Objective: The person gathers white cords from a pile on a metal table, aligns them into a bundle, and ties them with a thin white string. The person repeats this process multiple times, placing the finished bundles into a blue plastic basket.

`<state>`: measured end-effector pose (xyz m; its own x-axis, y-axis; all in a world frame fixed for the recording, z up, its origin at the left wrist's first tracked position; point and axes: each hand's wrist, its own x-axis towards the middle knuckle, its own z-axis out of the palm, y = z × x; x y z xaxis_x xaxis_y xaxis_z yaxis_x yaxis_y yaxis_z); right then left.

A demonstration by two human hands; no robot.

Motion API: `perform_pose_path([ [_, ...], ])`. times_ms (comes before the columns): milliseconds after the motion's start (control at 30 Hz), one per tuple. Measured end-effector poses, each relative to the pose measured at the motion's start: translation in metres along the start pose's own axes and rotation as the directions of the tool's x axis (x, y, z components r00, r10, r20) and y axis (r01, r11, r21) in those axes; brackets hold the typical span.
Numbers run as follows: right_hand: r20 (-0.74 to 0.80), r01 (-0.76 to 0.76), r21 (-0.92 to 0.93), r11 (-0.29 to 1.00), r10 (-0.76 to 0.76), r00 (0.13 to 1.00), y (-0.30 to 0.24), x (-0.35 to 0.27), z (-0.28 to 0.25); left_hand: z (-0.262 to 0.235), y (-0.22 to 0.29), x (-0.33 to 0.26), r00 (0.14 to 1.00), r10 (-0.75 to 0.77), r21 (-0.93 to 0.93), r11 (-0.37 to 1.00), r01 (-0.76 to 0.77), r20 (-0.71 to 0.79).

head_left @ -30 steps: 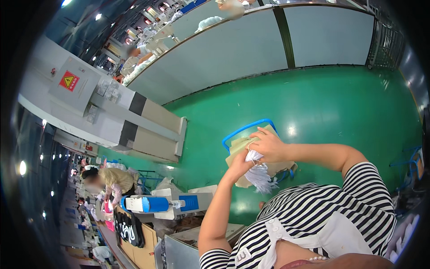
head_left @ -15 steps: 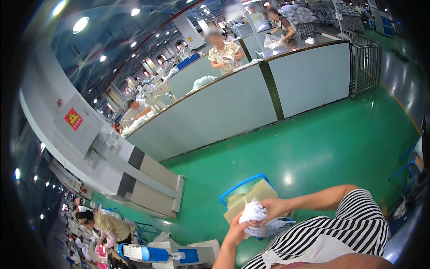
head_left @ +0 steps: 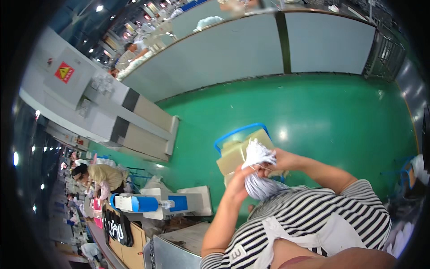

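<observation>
Both hands are around a bundle of white cords (head_left: 262,186) in front of my chest. Its upper end flares out in a loose white tuft, and the lower strands hang together in a thick grey-white hank. My left hand (head_left: 237,183) is closed round the bundle's middle from the left side. On the other side my right hand (head_left: 277,162) has its fingers bent at the narrow part, just below the tuft. A thin strand seems to cross there; the fingertips partly hide it. Behind the bundle stands a blue-framed chair with beige padding (head_left: 230,157).
Green floor (head_left: 304,107) stretches to a long grey partition (head_left: 224,54). A pillar (head_left: 139,116) rises at left. Near my left arm are a blue-and-white machine (head_left: 145,204) and a metal-topped table (head_left: 179,251). A person in beige (head_left: 105,177) bends over work beyond. Racks (head_left: 387,56) stand far right.
My view has tipped downward, so the partition sits higher in the picture. The bundle now shows more upright, its tuft spread out above my fingers; both hands still grip it.
</observation>
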<state>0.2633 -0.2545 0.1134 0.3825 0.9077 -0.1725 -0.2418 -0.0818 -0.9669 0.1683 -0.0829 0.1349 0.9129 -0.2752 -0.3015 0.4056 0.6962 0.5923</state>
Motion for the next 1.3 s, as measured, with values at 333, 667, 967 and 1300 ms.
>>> perform_pose_path([
  [333,-0.181,0.308,0.277,0.91,-0.265,0.947,-0.013,0.004,0.01,0.019,0.011,-0.004,0.952,0.282,0.145,0.953,-0.264,-0.118],
  [667,-0.05,0.118,0.26,0.958,-0.108,0.993,-0.048,0.043,0.02,0.008,-0.007,-0.015,0.653,0.753,0.972,0.201,-0.119,-0.076],
  [967,0.072,0.362,-0.2,0.911,-0.355,0.932,-0.052,0.092,0.049,-0.047,-0.026,-0.088,0.58,0.812,0.935,0.25,-0.252,-0.06],
  [1300,0.618,0.403,0.051,0.914,-0.345,0.706,-0.108,0.134,0.167,-0.026,-0.033,-0.145,0.272,0.828,0.65,0.555,-0.518,-0.49],
])
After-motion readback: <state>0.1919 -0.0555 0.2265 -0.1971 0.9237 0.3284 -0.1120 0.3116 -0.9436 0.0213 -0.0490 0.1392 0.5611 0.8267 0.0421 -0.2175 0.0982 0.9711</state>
